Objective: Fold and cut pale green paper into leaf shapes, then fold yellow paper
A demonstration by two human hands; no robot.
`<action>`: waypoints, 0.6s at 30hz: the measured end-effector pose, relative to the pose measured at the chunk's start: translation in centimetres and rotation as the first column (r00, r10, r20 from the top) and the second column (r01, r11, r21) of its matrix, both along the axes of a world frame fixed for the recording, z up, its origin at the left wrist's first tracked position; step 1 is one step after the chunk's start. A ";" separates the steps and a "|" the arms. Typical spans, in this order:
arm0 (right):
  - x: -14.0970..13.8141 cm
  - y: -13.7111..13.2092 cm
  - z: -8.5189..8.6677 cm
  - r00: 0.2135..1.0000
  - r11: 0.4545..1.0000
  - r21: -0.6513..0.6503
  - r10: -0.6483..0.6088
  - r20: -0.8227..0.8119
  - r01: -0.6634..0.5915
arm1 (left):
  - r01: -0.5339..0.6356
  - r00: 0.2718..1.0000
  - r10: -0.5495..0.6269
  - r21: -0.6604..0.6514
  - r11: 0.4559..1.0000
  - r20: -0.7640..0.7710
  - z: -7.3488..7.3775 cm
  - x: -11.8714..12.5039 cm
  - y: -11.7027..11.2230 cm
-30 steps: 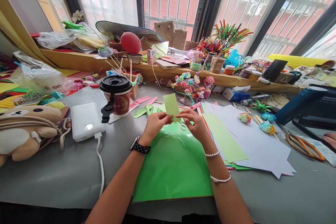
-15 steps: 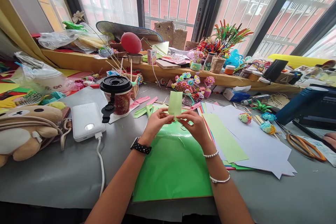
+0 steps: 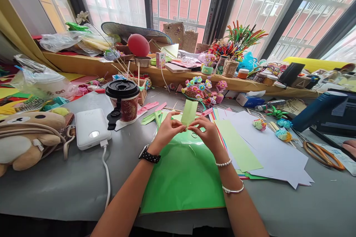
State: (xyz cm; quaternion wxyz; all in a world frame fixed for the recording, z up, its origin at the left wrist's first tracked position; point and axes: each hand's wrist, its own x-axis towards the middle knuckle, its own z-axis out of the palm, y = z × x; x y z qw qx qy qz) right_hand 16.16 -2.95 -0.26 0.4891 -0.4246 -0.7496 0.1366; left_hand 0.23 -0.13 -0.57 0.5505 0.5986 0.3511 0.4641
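A strip of light green paper (image 3: 190, 111) stands up between my hands, creased along its length and tilted a little to the right. My left hand (image 3: 170, 130) pinches its lower end from the left. From the other side, the fingertips of my right hand (image 3: 205, 129) pinch the same end. The exact fold at the fingertips is too small to make out. Below both hands lies a glossy green sheet (image 3: 183, 177) with a thin pale paper sliver (image 3: 192, 150) on it. Folded green paper pieces (image 3: 151, 118) lie just beyond my left hand.
On the left are a lidded paper cup (image 3: 124, 100), a white power bank (image 3: 93, 129) with a cable and a plush bear (image 3: 27, 137). To the right lie white sheets (image 3: 274, 148), a light green strip (image 3: 239, 146) and scissors (image 3: 324, 155). Another person's hand (image 3: 349, 147) shows at the right edge.
The upright green paper has tipped to the right and sits slightly lower. My fingers have shifted a little, still pinching its lower end.
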 end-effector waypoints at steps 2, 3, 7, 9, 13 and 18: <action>0.2 0.1 0.0 0.999 0.999 -0.032 0.030 -0.033 -0.031 | 0.008 1.000 -0.008 -0.028 1.000 0.023 0.2 0.0 -0.1; 0.4 0.1 0.0 0.998 0.997 -0.049 0.050 -0.041 -0.052 | 0.012 0.999 -0.010 -0.048 0.999 0.036 0.3 0.0 -0.1; 1.1 0.1 0.2 0.989 0.983 -0.113 0.136 -0.061 -0.142 | 0.034 0.998 -0.025 -0.132 0.991 0.063 0.7 -0.3 -0.3; 1.3 0.0 0.4 0.987 0.979 -0.126 0.159 -0.035 -0.162 | 0.041 0.997 -0.031 -0.167 0.985 0.068 0.8 -0.4 -0.3; 1.5 0.0 0.5 0.988 0.986 -0.080 0.149 0.049 -0.145 | 0.029 0.997 -0.011 -0.229 0.973 0.079 0.8 -0.5 -0.2; 1.4 0.0 0.4 0.989 0.987 -0.081 0.142 0.031 -0.139 | 0.025 0.997 -0.006 -0.259 0.966 0.072 0.9 -0.5 -0.2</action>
